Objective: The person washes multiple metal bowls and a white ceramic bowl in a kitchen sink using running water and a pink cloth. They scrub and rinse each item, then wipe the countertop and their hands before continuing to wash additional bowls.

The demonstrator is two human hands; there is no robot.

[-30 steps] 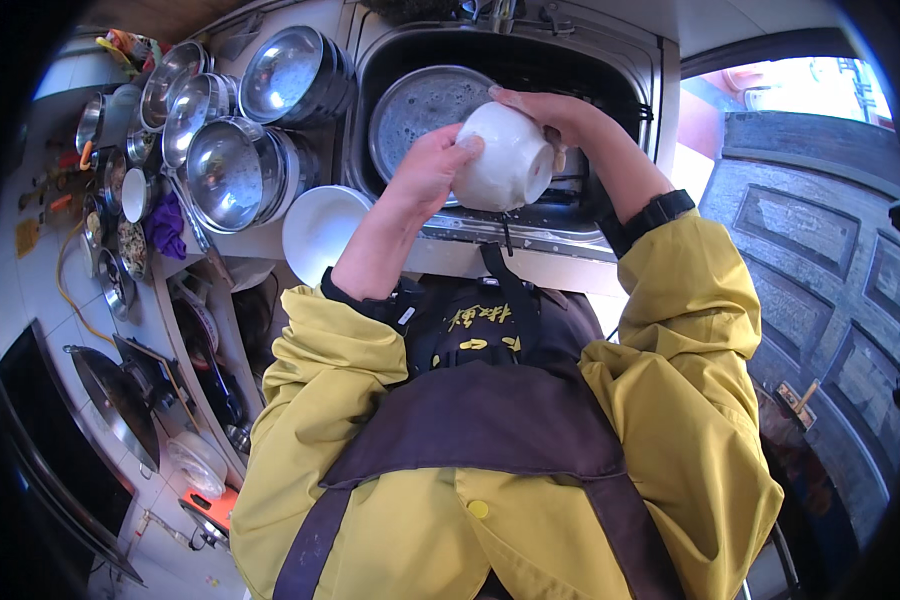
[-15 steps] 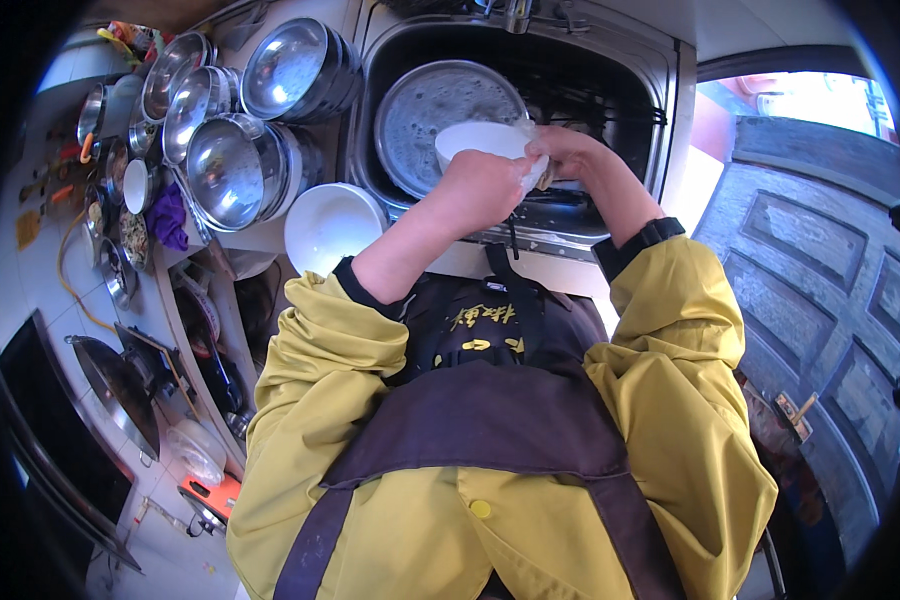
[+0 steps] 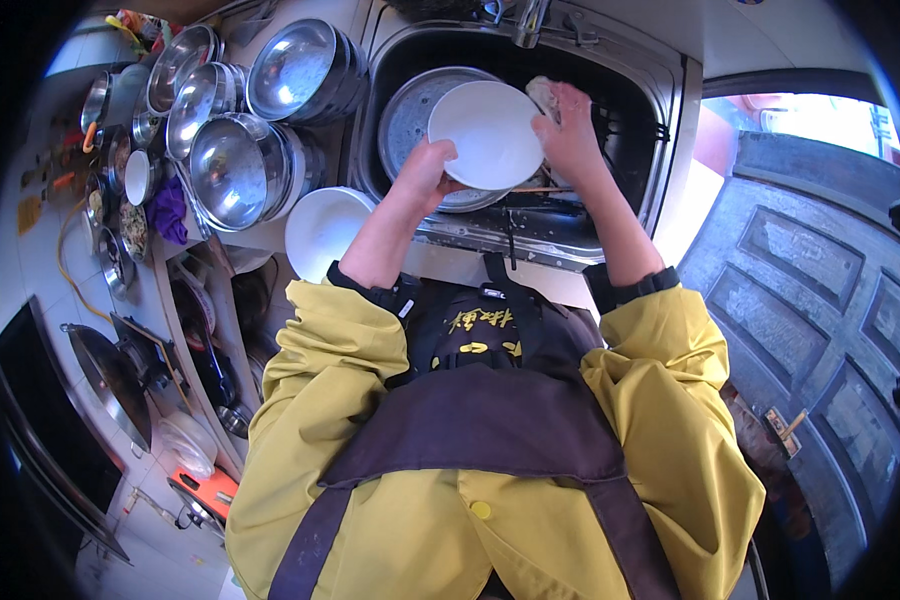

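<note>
White bowl turned face-on, smooth, circular

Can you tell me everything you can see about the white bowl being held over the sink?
The white bowl is round and deep-looking, with a thin rim and a smooth, plain inside; it could be ceramic or plastic. Its open side faces the camera, and no food shows in it. The left hand grips its lower left edge, thumb over the rim. The right hand is at its right edge. It's above a round metal pan, partly covering it from view. Its underside is hidden.
</note>
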